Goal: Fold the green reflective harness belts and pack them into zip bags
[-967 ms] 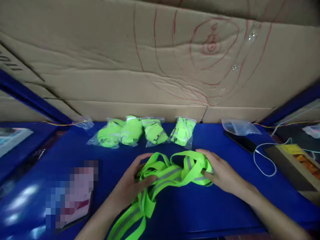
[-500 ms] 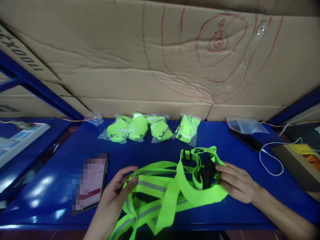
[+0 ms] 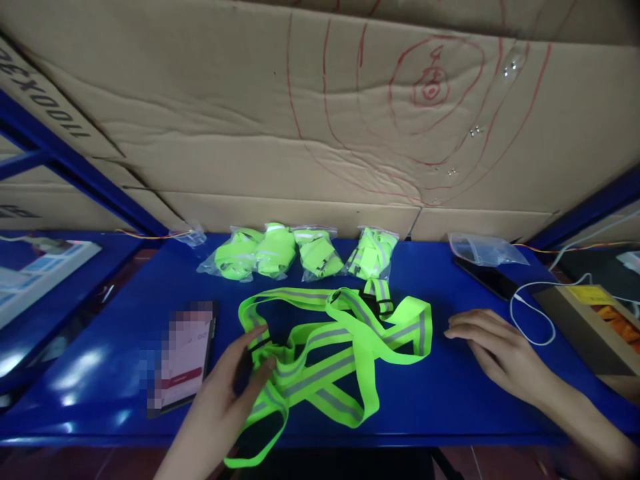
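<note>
Head view: green strap (image 3: 325, 375) spread loosely at 6 o'clock on the blue table (image 3: 430, 407), just released by the right hand (image 3: 503, 350), now apart at 4 o'clock, fingers relaxed and empty. Left hand (image 3: 225, 393) at 7 o'clock, thumb and forefinger around a bunched part, pinch or touch impossible to tell. So: any steadying from the left alone.

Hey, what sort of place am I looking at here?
Probably a workbench in a workshop or storeroom, though the wider room isn't shown. There's a blue table with a large cardboard sheet behind it, and clear-bagged neon-green bundles lined along its back.
</note>
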The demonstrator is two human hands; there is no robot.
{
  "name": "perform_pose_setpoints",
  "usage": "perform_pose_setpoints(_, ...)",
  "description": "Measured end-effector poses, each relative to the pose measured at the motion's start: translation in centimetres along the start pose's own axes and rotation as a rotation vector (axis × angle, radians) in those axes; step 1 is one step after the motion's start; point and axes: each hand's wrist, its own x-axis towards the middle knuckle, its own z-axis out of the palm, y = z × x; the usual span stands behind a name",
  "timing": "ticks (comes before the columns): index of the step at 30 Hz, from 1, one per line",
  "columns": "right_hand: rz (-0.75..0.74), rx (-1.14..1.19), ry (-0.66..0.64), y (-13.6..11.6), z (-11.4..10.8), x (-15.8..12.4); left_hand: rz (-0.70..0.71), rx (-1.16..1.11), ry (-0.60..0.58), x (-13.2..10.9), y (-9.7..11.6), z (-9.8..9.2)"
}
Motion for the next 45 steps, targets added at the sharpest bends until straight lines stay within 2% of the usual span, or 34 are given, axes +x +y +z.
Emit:
perform_pose_setpoints(2,0.039,0.034,0.006,-1.0,0.6,2.0,0.017,0.124,-0.016,-1.8,0.3,0.8)
perform_pose_setpoints(4,0.035,0.032,-0.028,-1.9,2.1,4.8,0.041,0.216,0.013,-3.6,0.5,2.4)
perform_pose_setpoints(8,0.002,-0.009,-0.202,-2.6,6.1,10.1,0.158,0.305,0.034,-6.8,0.5,6.5)
perform_pose_setpoints(10,-0.01,-0.056,-0.309,-2.8,7.4,11.5,0.184,0.313,0.081,-7.9,0.1,7.8)
perform_pose_setpoints(12,-0.01,-0.08,-0.369,-3.0,7.9,11.9,0.2,0.297,0.126,-8.4,-0.4,8.2)
perform_pose_setpoints(14,-0.003,-0.089,-0.388,-3.2,7.8,11.6,0.232,0.265,0.136,-8.3,-0.9,7.7)
perform_pose_setpoints(17,-0.002,-0.092,-0.381,-3.3,7.1,10.5,0.259,0.224,0.145,-7.5,-1.3,6.1)
perform_pose_setpoints(21,0.029,-0.018,-0.283,-2.3,5.7,8.3,0.125,0.231,0.196,-6.0,-1.0,3.2)
perform_pose_setpoints(23,0.061,0.069,-0.192,-1.6,4.9,6.8,0.067,0.245,0.204,-5.5,-0.7,2.0)
perform_pose_setpoints(26,0.152,0.274,-0.002,-0.6,3.9,4.4,0.093,0.248,0.229,-4.9,0.3,1.1)
perform_pose_setpoints(29,0.273,0.394,0.218,-0.1,3.2,2.3,0.113,0.184,0.275,-4.7,2.4,1.3)
perform_pose_setpoints(31,0.265,0.363,0.276,0.0,2.8,1.3,0.005,0.088,0.301,-4.8,4.1,1.7)
perform_pose_setpoints(34,0.208,0.342,0.196,0.0,2.3,0.3,-0.18,-0.097,0.367,-4.8,5.5,1.9)
perform_pose_setpoints(37,0.191,0.481,0.01,-0.7,2.0,-0.1,-0.209,-0.199,0.377,-4.7,4.7,1.5)
perform_pose_setpoints(41,0.182,0.59,-0.273,-2.0,2.3,-0.1,-0.123,-0.096,0.201,-4.5,2.3,1.6)
perform_pose_setpoints(43,0.166,0.605,-0.315,-2.6,2.6,0.3,-0.02,0.004,0.144,-4.7,2.0,2.4)
perform_pose_setpoints(45,0.182,0.599,-0.295,-3.1,2.9,0.9,0.129,0.112,0.138,-4.9,2.4,3.7)
